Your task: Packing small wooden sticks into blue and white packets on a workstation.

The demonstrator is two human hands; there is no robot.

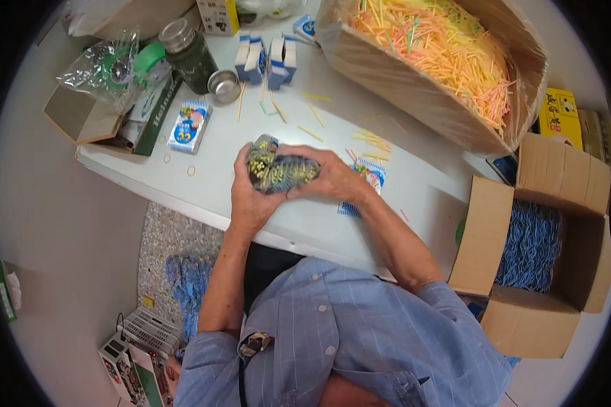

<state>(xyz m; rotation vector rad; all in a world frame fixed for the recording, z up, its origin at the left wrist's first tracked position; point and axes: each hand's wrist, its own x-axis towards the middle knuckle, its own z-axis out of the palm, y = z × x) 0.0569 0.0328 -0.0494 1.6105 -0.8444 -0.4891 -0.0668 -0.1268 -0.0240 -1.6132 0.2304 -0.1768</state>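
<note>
Both of my hands are closed around one bundle of thin yellow sticks in a blue printed wrapper [277,169], held just above the white table [217,183]. My left hand [251,197] grips its left end, where the stick tips show. My right hand [329,175] wraps over the right side from above. A flat blue printed packet [368,178] lies on the table under my right wrist. Another such packet [190,126] lies to the left. Loose yellow sticks [373,141] are scattered on the table beyond my hands.
A big cardboard box lined with plastic [414,95] holds several yellow, pink and green sticks at the back right. An open box [485,237] of blue material stands at my right. Small blue-white cartons [266,61], a dark jar [191,57] and a metal lid [223,85] sit at the back.
</note>
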